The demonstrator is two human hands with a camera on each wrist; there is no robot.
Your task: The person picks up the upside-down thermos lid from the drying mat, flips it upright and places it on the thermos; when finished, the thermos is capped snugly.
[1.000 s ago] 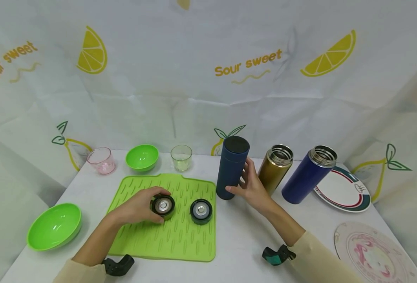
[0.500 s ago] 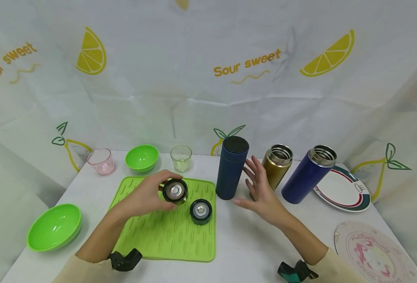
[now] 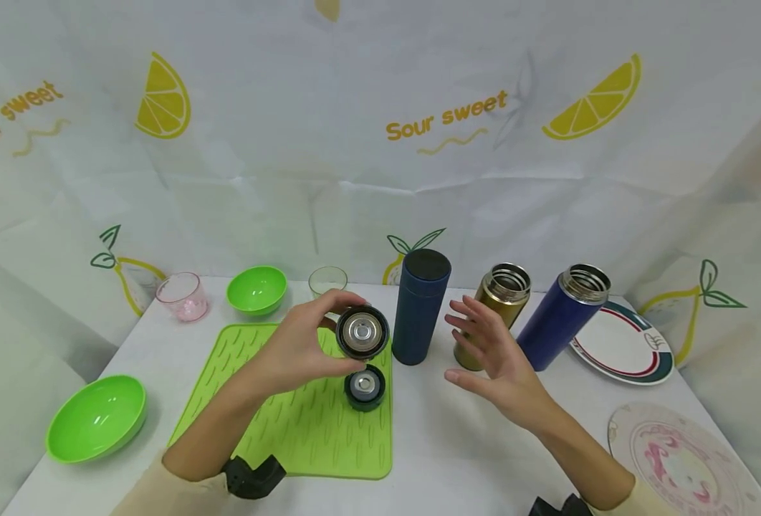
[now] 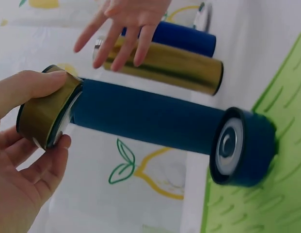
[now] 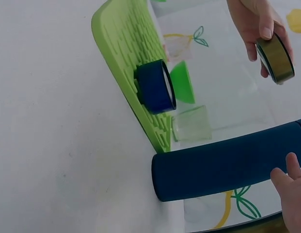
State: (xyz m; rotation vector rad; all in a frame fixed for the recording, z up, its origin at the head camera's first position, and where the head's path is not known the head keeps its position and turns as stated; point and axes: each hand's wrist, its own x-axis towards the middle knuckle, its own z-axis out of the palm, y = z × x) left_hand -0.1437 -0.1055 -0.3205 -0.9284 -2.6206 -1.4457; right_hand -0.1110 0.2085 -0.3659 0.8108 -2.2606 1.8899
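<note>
My left hand grips a gold bottle lid between thumb and fingers, held up over the green mat with its steel inner side towards me. A blue lid lies on the mat, inner side up. My right hand holds nothing; its fingers are spread in front of the uncapped gold vacuum bottle, partly covering it. Between the two hands stands a capped dark blue bottle. The uncapped blue bottle stands right of the gold one, its steel threaded neck showing.
At the back left are a pink glass, a small green bowl and a clear glass. A larger green bowl sits at the left edge. On the right lie a rimmed plate and a pink patterned round plate.
My left hand has lifted the gold lid off the mat and carried it right. My right hand has let go of the dark blue bottle and drawn away to the right, fingers spread.
</note>
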